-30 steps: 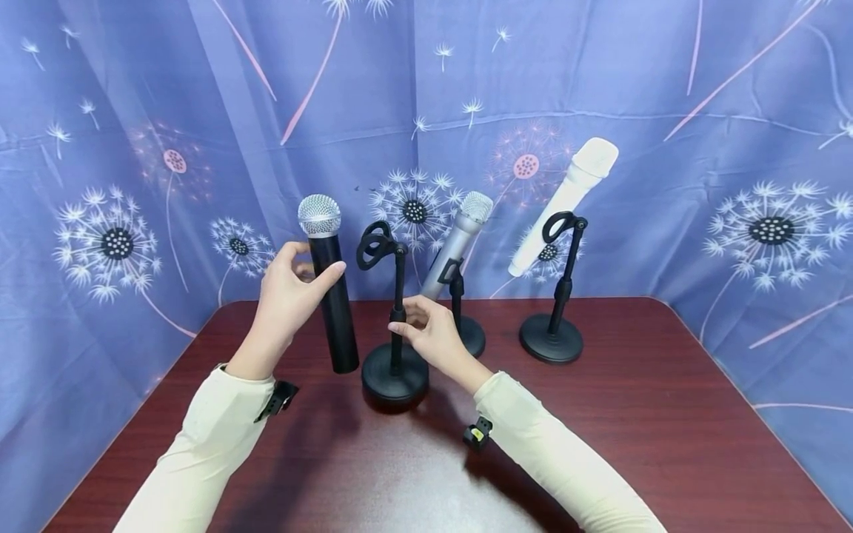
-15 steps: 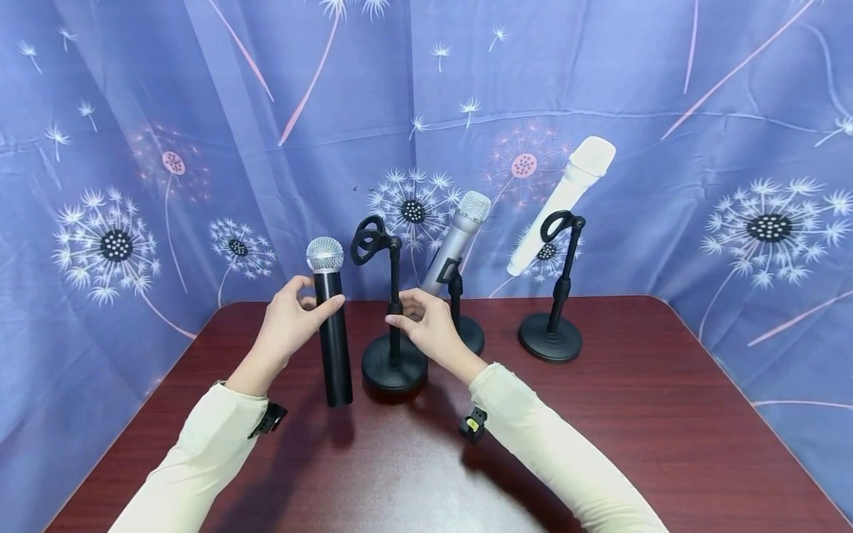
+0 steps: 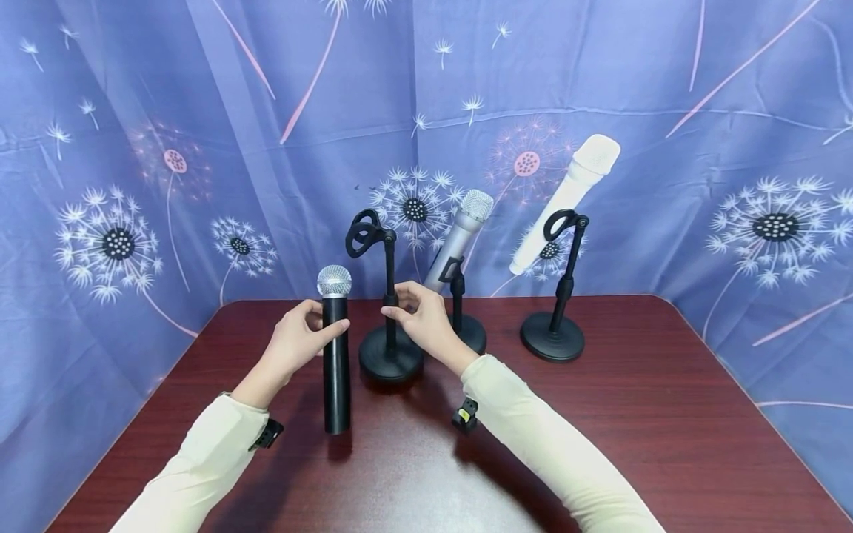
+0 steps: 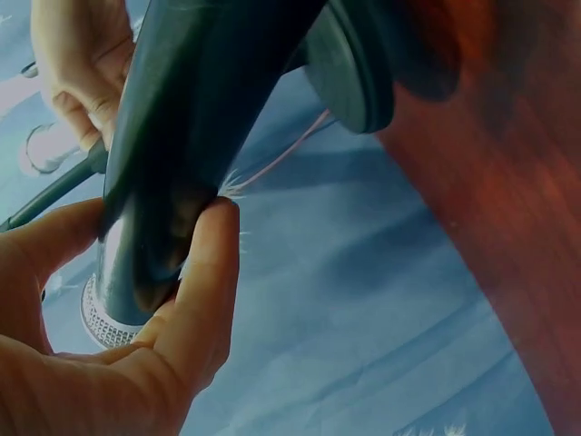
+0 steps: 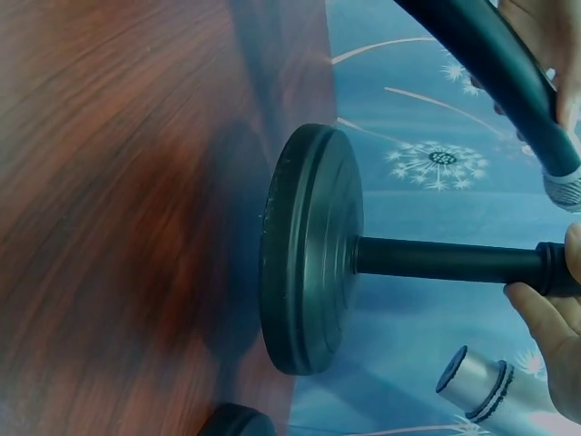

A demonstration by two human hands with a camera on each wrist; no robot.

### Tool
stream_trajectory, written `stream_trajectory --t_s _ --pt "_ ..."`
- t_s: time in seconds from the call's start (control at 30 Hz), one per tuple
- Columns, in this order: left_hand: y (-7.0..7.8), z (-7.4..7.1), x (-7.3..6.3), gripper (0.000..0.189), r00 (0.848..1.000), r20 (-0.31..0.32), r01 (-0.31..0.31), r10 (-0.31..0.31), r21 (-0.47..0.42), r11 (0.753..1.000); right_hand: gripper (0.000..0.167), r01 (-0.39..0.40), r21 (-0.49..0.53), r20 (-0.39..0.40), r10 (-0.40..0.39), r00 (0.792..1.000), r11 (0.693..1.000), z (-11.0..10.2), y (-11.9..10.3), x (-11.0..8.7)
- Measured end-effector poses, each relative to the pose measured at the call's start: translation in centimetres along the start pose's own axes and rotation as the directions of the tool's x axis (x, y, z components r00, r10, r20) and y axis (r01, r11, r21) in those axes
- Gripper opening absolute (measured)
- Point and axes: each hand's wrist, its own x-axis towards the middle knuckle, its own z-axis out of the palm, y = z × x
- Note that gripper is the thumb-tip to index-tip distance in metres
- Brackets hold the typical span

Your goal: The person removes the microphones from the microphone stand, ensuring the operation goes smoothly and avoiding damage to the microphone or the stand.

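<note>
My left hand (image 3: 293, 342) holds a black microphone (image 3: 337, 392) with a silver mesh head, upright, thumb on one side and fingers on the other. In the left wrist view its black body (image 4: 195, 100) fills the upper middle, the mesh head (image 4: 102, 318) partly hidden behind the fingers. To its right, my right hand (image 3: 429, 320) pinches the pole of a black desktop microphone stand (image 3: 390, 359) at the collar. The stand's ring-shaped clip (image 3: 363, 233) has nothing in it and faces left. Its round base (image 5: 313, 250) shows close over the table in the right wrist view.
Behind my right hand, a silver microphone (image 3: 460, 237) leans in a second stand (image 3: 472, 334). Further right, a white microphone (image 3: 566, 196) tilts in a third stand (image 3: 553, 337). The reddish-brown table (image 3: 640, 429) ends at a blue dandelion-print curtain (image 3: 266, 89).
My left hand has lowered the black microphone and brought it slightly right and nearer, now more upright. The stand in my right hand has shifted slightly left and away from me.
</note>
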Motion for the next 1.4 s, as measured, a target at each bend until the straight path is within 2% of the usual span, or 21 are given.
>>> stream_trajectory --t_s 0.27,0.53,1.13,1.4 --pt "-1.2 0.7 -0.3 0.043 0.998 0.058 0.029 -0.029 -0.006 1.0 0.029 0.003 -0.013 -0.013 -0.003 1.0 1.0 0.4 0.1 0.5" --pt "-2.3 1.4 -0.8 0.043 0.988 0.135 0.076 -0.074 -0.011 0.997 0.03 -0.009 -0.021 -0.027 0.008 1.0 1.0 0.8 0.1 0.8" --pt "-4.5 2.8 -1.4 0.037 0.974 0.194 0.112 -0.119 0.048 0.993 0.029 0.016 -0.043 -0.057 -0.018 0.998 0.999 1.9 1.1 2.0" --pt "-5.1 3.2 -1.9 0.038 0.96 0.226 0.152 -0.164 0.068 0.986 0.029 0.0 -0.065 -0.057 -0.003 0.998 0.998 2.7 1.3 2.4"
